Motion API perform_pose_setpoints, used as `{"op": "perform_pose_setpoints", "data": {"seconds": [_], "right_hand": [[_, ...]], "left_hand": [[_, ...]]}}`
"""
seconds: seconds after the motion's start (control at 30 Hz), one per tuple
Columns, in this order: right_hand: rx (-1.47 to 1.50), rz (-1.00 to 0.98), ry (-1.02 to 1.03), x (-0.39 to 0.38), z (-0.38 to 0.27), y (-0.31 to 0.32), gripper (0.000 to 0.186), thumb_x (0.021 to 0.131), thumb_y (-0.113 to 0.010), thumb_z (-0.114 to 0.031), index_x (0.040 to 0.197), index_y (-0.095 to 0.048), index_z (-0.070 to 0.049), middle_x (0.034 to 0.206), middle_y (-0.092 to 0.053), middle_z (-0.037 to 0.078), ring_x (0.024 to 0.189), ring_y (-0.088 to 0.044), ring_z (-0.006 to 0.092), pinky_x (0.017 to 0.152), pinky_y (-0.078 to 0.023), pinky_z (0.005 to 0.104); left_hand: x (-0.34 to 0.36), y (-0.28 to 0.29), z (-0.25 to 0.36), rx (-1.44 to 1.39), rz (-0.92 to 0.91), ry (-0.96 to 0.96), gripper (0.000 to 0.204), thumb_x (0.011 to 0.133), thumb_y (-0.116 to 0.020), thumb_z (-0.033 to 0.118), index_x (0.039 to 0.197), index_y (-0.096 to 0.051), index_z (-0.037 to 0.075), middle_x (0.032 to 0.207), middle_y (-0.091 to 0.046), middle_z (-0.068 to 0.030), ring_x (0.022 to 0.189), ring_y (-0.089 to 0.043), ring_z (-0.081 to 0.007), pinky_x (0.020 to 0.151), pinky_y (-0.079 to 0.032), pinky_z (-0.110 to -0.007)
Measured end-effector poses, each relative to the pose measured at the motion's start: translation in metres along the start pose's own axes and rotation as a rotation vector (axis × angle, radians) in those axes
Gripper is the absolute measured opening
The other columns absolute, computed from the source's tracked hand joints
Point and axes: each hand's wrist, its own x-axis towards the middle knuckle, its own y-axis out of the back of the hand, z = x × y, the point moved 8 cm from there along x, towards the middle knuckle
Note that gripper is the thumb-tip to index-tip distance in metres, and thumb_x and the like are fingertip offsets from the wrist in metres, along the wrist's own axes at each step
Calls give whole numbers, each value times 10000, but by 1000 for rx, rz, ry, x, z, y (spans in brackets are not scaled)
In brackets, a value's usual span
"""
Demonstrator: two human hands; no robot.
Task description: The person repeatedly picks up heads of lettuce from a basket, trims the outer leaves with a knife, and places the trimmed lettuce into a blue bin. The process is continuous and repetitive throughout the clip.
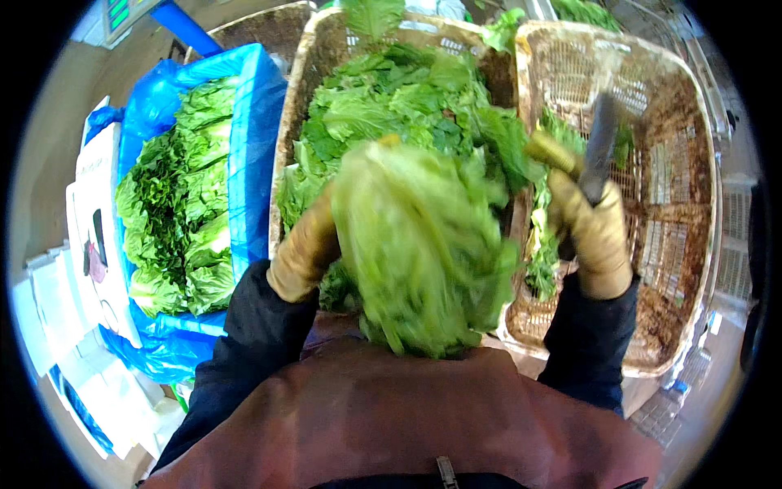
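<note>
Left hand [305, 251], fingers mostly hidden, holds lettuce [419, 253] over the middle crate's [286, 134] near edge; right hand [593, 232] closes round a knife [601, 143].

To my left, a crate [259, 138] holds lettuces [208, 191]. Before me, leaves [391, 106] lie in a middle basket [287, 122], with a lettuce head [423, 253] above its near end, at my left hand [303, 251]. Just right, another basket [683, 183] holds scraps [540, 257], my right hand [599, 236] and knife [601, 138] above it.
</note>
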Motion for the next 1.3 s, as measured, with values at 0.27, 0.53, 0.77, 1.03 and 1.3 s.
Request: {"op": "perform_pose_setpoints", "data": {"seconds": [0.27,0.53,0.77,1.03,1.3], "right_hand": [[-101,51,41,-3,13,-53,422,951,-678,-355,1245,-648,-53,616,-557,-53,464,-482,36,427,-345,179],[-200,-410,196,44,-8,-167,847,777,-844,-132,1492,-407,-11,1467,-514,92,1318,-502,185,1086,-386,313],[-529,-1009,170,49,-38,-250,631,753,-651,-26,1372,-596,-137,1168,-704,170,1056,-694,223,949,-520,327],[-1005,-808,145,119,-52,-214,402,774,-652,-121,1170,-719,-140,816,-699,150,661,-623,226,669,-531,355],[-664,-1094,171,39,-37,-221,764,757,-721,-64,1472,-453,-73,1200,-690,124,947,-640,128,835,-525,312]], "left_hand": [[1,47,27,-58,123,-176,668,939,-616,469,1444,-466,58,1347,-602,-105,1208,-598,-226,1050,-471,-383],[-71,45,79,-321,61,-143,790,881,-695,314,1529,-324,55,1483,-476,-162,1338,-496,-314,1139,-386,-473],[-105,57,64,-247,-117,217,959,758,-816,355,1504,-328,-1,1416,-536,-146,1277,-539,-250,1066,-440,-387],[-99,51,25,-329,-145,473,956,740,-820,273,1495,-322,-37,1414,-524,-193,1282,-534,-297,1101,-412,-417],[-91,20,45,-526,-237,446,694,907,-655,191,1503,-354,5,1404,-552,-139,1256,-564,-223,1082,-434,-358]]}}
